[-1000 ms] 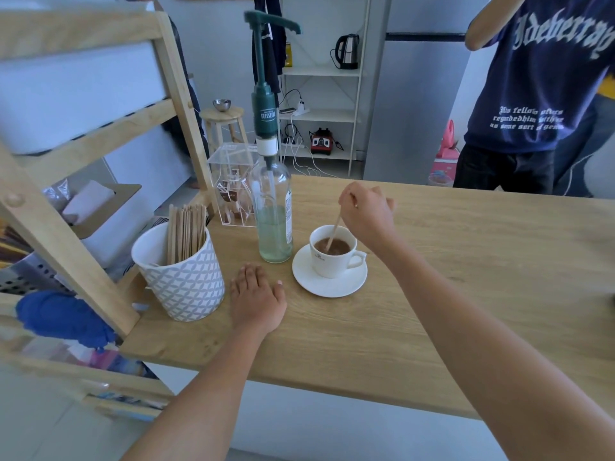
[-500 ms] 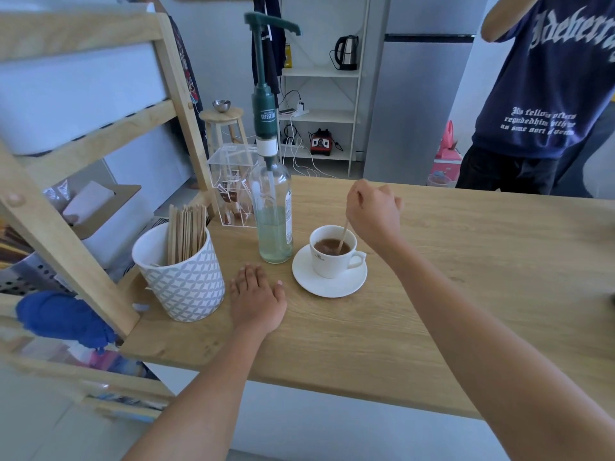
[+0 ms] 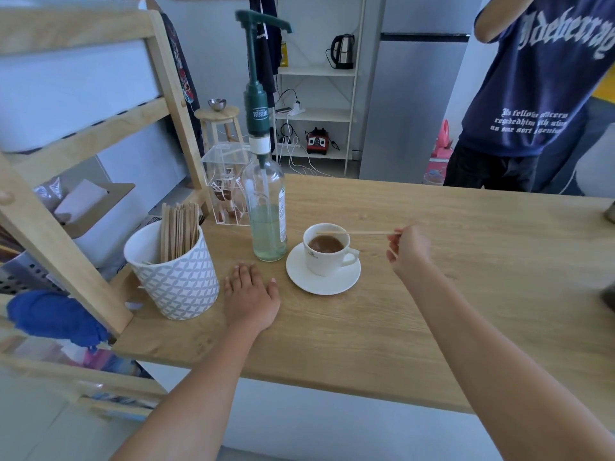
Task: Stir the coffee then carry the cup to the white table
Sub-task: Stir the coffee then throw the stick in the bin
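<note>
A white cup (image 3: 324,259) of brown coffee stands on a white saucer (image 3: 321,284) on the wooden counter (image 3: 432,294). My right hand (image 3: 409,249), to the right of the cup, pinches one end of a thin wooden stir stick (image 3: 359,232). The stick lies level, with its far end over the cup's back rim and out of the coffee. My left hand (image 3: 251,297) rests flat on the counter, fingers spread, just left of the saucer and holding nothing.
A glass syrup bottle with a green pump (image 3: 266,211) stands close behind the cup's left side. A patterned white pot (image 3: 176,277) of stir sticks sits further left beside a wooden rack frame (image 3: 66,247). A person in a navy shirt (image 3: 539,94) stands beyond the counter.
My right hand has lifted the stir stick out of the coffee and swung away to the right, turning the stick level. The left hand has stayed flat on the counter.
</note>
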A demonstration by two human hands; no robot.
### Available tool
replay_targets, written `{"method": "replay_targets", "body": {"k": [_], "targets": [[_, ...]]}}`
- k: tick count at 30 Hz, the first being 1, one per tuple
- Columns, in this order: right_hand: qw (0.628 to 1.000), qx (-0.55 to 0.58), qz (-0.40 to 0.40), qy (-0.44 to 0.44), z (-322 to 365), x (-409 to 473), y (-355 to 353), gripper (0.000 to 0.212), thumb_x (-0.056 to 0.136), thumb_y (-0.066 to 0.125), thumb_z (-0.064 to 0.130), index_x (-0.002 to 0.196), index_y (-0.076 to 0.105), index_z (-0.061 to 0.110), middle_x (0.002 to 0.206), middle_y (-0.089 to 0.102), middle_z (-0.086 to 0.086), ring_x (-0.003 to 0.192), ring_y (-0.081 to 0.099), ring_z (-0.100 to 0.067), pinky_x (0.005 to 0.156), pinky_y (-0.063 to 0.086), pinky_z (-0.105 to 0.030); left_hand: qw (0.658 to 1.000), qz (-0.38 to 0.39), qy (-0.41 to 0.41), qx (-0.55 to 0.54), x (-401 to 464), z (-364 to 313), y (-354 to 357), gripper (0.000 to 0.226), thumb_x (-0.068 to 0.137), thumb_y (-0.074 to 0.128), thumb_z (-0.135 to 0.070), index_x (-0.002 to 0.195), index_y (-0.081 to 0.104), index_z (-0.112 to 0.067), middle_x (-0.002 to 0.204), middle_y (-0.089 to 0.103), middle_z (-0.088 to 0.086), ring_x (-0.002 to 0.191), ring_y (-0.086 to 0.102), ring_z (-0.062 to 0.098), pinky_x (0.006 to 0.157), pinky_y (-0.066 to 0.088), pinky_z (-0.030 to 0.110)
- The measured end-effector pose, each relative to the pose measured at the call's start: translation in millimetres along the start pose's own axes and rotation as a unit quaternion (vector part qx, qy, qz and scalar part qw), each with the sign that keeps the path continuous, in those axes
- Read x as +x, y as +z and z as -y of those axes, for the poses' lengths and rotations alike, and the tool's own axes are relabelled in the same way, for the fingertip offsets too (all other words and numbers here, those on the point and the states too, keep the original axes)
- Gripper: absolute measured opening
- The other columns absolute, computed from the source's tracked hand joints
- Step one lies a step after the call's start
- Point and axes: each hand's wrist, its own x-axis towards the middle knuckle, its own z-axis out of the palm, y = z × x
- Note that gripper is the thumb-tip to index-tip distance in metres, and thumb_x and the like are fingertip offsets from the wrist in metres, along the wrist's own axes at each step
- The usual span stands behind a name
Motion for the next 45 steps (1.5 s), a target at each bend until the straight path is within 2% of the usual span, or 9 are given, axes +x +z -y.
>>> {"method": "replay_targets", "body": {"k": [10,14,17,23,29,33,38,41,45], "targets": [[0.999,0.016,0.016,0.023,-18.4,-1.5,-14.8,0.024,0.089,0.039,0.010,0.071,0.052,0.020,0.068,0.058,0.002,0.060,0.042,-0.010,0.059,0.035,-0.024,1.000,0.022,-0.002,0.007,2.2,0.1,-1.7,0.066,0.100,0.014,-0.044,0.155,0.009,-0.008,0.163,0.002,0.012,0.150,-0.004,0.025,0.122,-0.002,0.044],[0.999,0.032,0.011,0.032,-15.1,-3.6,-18.8,0.021,0.088,0.041,0.011,0.072,0.053,0.018,0.068,0.061,0.001,0.059,0.043,-0.010,0.059,0.037,-0.023,0.998,0.048,-0.011,-0.031,0.3,-1.4,-13.8,0.066,0.101,0.015,-0.044,0.155,0.006,-0.007,0.163,-0.001,0.011,0.150,-0.005,0.025,0.122,-0.002,0.043],[0.998,0.047,0.010,0.033,-9.8,-9.3,-21.7,0.020,0.088,0.042,0.012,0.073,0.053,0.017,0.069,0.062,0.001,0.058,0.043,-0.010,0.059,0.038,-0.023,0.997,0.036,0.000,-0.067,-7.4,-9.0,-30.4,0.067,0.102,0.015,-0.045,0.155,0.001,-0.007,0.163,-0.002,0.012,0.150,-0.005,0.025,0.122,-0.001,0.042],[0.998,0.062,0.007,0.013,4.1,-31.7,-29.0,0.018,0.090,0.041,0.013,0.077,0.053,0.017,0.069,0.062,0.002,0.059,0.044,-0.008,0.061,0.040,-0.022,0.999,-0.012,0.049,-0.020,-15.1,-28.5,-68.1,0.066,0.101,0.013,-0.047,0.155,0.006,-0.010,0.163,-0.003,0.011,0.150,-0.006,0.026,0.122,0.000,0.046],[0.994,0.105,-0.032,-0.007,22.1,-58.5,-58.1,0.019,0.093,0.042,0.014,0.077,0.053,0.015,0.068,0.062,0.001,0.058,0.043,-0.010,0.059,0.038,-0.022,0.992,-0.028,0.127,-0.005,-27.8,-57.6,-84.2,0.065,0.102,0.017,-0.044,0.154,0.011,-0.008,0.163,0.001,0.013,0.150,-0.003,0.026,0.122,-0.001,0.044],[0.987,0.132,-0.077,-0.042,29.8,-75.3,-89.7,0.026,0.092,0.041,0.014,0.069,0.052,0.016,0.066,0.061,-0.001,0.053,0.039,-0.012,0.055,0.036,-0.023,0.982,-0.020,0.187,-0.001,-36.2,-83.3,-80.9,0.063,0.102,0.019,-0.043,0.153,0.015,-0.007,0.163,0.004,0.011,0.150,0.000,0.025,0.121,0.002,0.044],[0.972,0.158,-0.162,-0.070,28.6,-106.8,-152.6,0.023,0.092,0.042,0.017,0.072,0.053,0.016,0.067,0.062,0.001,0.051,0.036,-0.013,0.053,0.035,-0.023,0.955,-0.008,0.295,0.008,-61.9,-123.7,-71.0,0.063,0.102,0.020,-0.042,0.153,0.017,-0.005,0.163,0.008,0.010,0.150,0.004,0.025,0.121,0.006,0.044],[0.953,0.186,-0.223,-0.086,20.4,-133.7,-197.2,0.020,0.093,0.044,0.018,0.076,0.055,0.014,0.065,0.062,-0.001,0.051,0.037,-0.012,0.052,0.034,-0.023,0.928,0.025,0.371,0.009,-96.6,-153.4,-53.8,0.063,0.102,0.021,-0.041,0.153,0.017,-0.003,0.162,0.010,0.011,0.150,0.008,0.027,0.121,0.010,0.044],[0.926,0.197,-0.302,-0.113,10.3,-162.0,-253.6,0.025,0.090,0.047,0.018,0.066,0.054,0.013,0.062,0.059,-0.001,0.055,0.045,-0.014,0.054,0.038,-0.025,0.895,0.045,0.443,0.013,-144.4,-188.7,-26.6,0.062,0.101,0.026,-0.040,0.151,0.022,-0.003,0.161,0.017,0.013,0.148,0.015,0.028,0.118,0.018,0.045]]}}
